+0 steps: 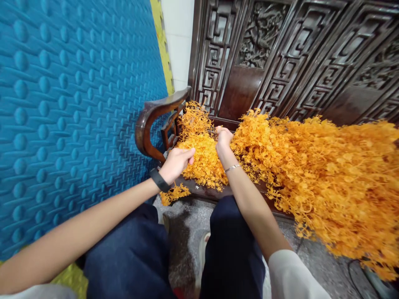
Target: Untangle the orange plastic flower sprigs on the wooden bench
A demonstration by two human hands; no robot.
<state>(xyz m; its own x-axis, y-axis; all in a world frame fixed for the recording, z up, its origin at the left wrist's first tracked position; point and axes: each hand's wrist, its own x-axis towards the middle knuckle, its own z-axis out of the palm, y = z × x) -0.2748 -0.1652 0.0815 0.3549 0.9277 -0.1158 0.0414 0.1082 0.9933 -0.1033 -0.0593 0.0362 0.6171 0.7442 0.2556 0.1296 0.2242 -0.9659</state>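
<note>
Orange artificial plant sprigs [205, 162] with thin curly tips form a pile at the left end of a dark wooden bench. My left hand [177, 163], wearing a black wristband, is closed over the pile's left side; what its fingers hold is hidden. Below that wrist, one orange sprig [174, 194] sticks out over the bench's front edge; whether it joins the hand cannot be seen. My right hand [223, 139], with a silver bracelet at the wrist, pinches at the back of the pile. A bit of orange shows at its fingertips, too small to make out fully.
A much larger heap of orange sprigs [336, 174] covers the bench to the right. The carved wooden backrest [240, 91] rises behind, and a curved armrest [146, 124] stands at left. Blue textured foam mat [77, 104] lies left of the bench. A dark cable [350, 276] is at lower right.
</note>
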